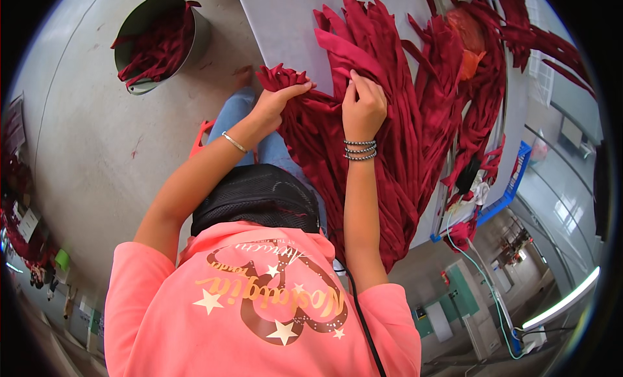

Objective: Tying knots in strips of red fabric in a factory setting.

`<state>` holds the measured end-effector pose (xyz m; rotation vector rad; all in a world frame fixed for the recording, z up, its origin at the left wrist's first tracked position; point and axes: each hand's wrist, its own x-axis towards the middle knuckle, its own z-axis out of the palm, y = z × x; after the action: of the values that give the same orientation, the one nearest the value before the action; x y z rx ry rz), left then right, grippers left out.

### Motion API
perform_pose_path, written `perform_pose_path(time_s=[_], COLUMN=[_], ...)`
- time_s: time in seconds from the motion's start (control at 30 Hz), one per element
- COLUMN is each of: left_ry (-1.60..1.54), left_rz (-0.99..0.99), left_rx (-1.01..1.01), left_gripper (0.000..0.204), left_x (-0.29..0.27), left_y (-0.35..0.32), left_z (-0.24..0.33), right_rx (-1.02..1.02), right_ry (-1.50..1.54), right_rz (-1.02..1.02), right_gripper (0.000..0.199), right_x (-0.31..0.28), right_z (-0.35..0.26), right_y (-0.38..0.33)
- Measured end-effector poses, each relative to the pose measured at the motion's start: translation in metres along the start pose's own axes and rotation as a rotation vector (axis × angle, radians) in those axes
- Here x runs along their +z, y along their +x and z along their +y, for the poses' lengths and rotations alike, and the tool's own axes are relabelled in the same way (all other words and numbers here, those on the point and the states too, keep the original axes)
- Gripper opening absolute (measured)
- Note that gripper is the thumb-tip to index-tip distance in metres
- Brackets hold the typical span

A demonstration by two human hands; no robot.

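Long dark red fabric strips (pixel 396 163) lie in a thick bundle over the table and down across my lap. My left hand (pixel 272 106) is closed round a gathered bunch of strip ends (pixel 280 77), which stick up above the thumb. Close by on the right, my right hand (pixel 365 109) pinches at a single broader strip (pixel 349 54) that slants across the top of the bundle. Its thumb and forefinger are together on the cloth; the other fingers are curled in. The lower ends of the bundle are partly hidden by my right forearm.
A grey table (pixel 282 20) carries the strips, with an orange-red plastic bag (pixel 468 43) among more strips on the right. At the far left on the floor stands a dark bucket (pixel 201 36) of red cloth. A blue-edged frame (pixel 513 182) borders the table's right side.
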<state>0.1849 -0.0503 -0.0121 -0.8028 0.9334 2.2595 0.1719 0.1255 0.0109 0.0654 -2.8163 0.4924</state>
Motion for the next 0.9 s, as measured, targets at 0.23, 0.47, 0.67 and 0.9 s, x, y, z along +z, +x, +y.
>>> perform_pose_path(time_s=[0.23,0.47,0.67,0.9], left_ry=[-0.036,-0.004,0.008,0.134], left_rz=[-0.166,-0.076,-0.001,-0.078], left_rx=[0.021,0.035,0.04,0.032], left_gripper=[0.029,0.021,0.02,0.029], left_x=[-0.001,-0.002,-0.004,-0.009], left_y=[0.005,0.004,0.004,-0.004], left_z=[0.001,-0.006,-0.005,0.005], right_rx=[0.083,0.305,0.028,0.079], right_ry=[0.331,0.734,0.502,0.315], right_rz=[-0.084,-0.21,-0.189,-0.091], right_gripper=[0.018,0.018,0.018,0.019], right_x=[-0.013,-0.002,-0.021,-0.06], right_z=[-0.019,-0.038,-0.04,0.012], right_y=[-0.005,-0.006,-0.023,-0.032])
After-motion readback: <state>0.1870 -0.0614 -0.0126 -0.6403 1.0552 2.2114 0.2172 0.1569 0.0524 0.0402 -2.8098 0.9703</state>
